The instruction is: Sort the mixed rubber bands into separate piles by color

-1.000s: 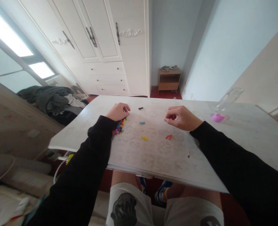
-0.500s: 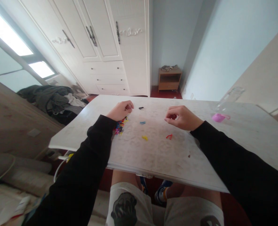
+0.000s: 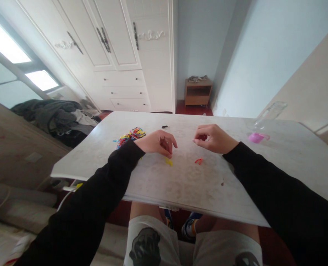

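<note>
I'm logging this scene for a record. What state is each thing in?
Left hand: fingers bent; grasp unclear.
Right hand: fingers curled; grasp unclear.
Yellow piece: beside left hand; touch unclear.
Red piece: lying loose.
Black piece: lying separately.
Colourful pile: loosely heaped.
Clear bottle: seemingly upright.
Pink object: state unclear.
Wardrobe doors: shut.
Wardrobe drawers: shut.
Nightstand drawer: shut.
Dark clothes: heaped.

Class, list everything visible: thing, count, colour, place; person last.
tabletop: one, whitish, centre
strand pile: one, multicoloured, table left
black piece: one, black, far side
yellow piece: one, yellow, centre
red piece: one, red, right of yellow
bottle: one, clear, table right
object: one, pink, by bottle
wardrobe: one, white, behind table
cabinet: one, brown, back
clothes heap: one, greyish, left
window: one, white, left
left hand: one, bare, by yellow
right hand: one, bare, beyond red
sleeves: two, black, arms
shorts: one, pale, lap
shoes: two, blue, below table
</note>
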Demonstrator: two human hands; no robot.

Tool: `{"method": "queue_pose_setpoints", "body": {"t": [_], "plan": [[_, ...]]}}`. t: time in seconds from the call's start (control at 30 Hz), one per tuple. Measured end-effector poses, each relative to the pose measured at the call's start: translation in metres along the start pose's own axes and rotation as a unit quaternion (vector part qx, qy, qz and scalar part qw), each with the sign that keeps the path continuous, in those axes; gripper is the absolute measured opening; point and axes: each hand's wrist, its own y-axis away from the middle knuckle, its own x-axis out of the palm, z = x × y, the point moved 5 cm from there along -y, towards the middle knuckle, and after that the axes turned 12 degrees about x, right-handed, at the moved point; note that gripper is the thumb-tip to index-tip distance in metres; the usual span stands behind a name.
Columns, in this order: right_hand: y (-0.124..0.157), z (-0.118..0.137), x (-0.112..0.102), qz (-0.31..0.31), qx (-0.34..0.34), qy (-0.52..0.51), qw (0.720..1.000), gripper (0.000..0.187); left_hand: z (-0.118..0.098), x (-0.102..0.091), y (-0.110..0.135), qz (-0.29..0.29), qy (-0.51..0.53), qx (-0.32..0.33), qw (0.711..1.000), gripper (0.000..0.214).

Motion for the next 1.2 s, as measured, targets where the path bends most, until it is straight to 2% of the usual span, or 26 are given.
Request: {"method": "queue_pose_setpoints", "body": {"t": [0.2, 0.47, 0.67, 0.83, 0.93, 1.0, 1.13, 1.2], "plan": [[0.0, -0.001, 0.0, 0.01, 0.003, -0.001, 1.0, 0.018, -0.001, 0.009, -0.002, 0.037, 0.005, 0.004, 0.999, 0.042], [0.0, 0.0, 0.0, 0.008, 0.0, 0.003, 1.0, 0.019, -0.003, 0.004, -0.001, 0.016, -0.007, 0.003, 1.0, 0.042], [0.0, 0.001, 0.0, 0.006, 0.0, -0.001, 1.0, 0.019, 0.001, 0.007, -0.002, 0.036, -0.007, -0.002, 0.999, 0.04], [0.0, 0.001, 0.0, 0.002, -0.003, 0.002, 1.0, 0.019, -0.002, 0.004, -0.001, 0.026, -0.039, 0.002, 0.999, 0.035], [0.0, 0.001, 0.0, 0.002, 0.0, 0.001, 1.0, 0.019, -0.009, -0.008, 0.002, -0.025, -0.065, 0.009, 0.998, 0.035], [0.0, 0.002, -0.001, -0.002, -0.001, 0.002, 1.0, 0.019, -0.015, -0.024, 0.007, -0.1, -0.095, 0.023, 0.99, 0.034], [0.0, 0.003, -0.002, -0.008, -0.005, 0.013, 1.0, 0.02, -0.024, -0.068, 0.024, -0.296, -0.193, 0.039, 0.935, 0.023], [0.001, 0.003, -0.002, -0.008, -0.005, 0.017, 1.0, 0.021, -0.022, -0.083, 0.032, -0.33, -0.246, 0.014, 0.911, 0.018]]}}
